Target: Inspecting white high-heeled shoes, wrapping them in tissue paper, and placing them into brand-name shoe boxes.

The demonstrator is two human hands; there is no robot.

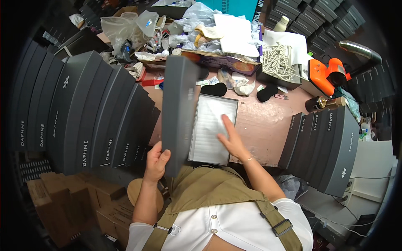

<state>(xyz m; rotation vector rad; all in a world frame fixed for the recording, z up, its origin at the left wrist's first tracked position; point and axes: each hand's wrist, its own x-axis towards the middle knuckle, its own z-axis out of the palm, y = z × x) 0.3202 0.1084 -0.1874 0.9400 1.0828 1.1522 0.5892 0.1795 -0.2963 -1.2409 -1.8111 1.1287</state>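
Observation:
My left hand (155, 162) grips the lower edge of a dark grey shoebox lid (179, 108), held up on its side left of an open shoebox (235, 109). White tissue paper (206, 133) lies across the inside of the box and hides whatever is under it. Over the paper's right part is my right hand (233, 140), its fingers apart and holding nothing. Whether its fingertips press on the paper, I cannot tell.
Tall stacks of dark shoeboxes stand at left (77, 113) and right (322, 146). Behind are two black insoles (214, 89), a box of white sticks (278, 60), an orange tool (320, 77), plastic bags (130, 29) and a dark jar (313, 104).

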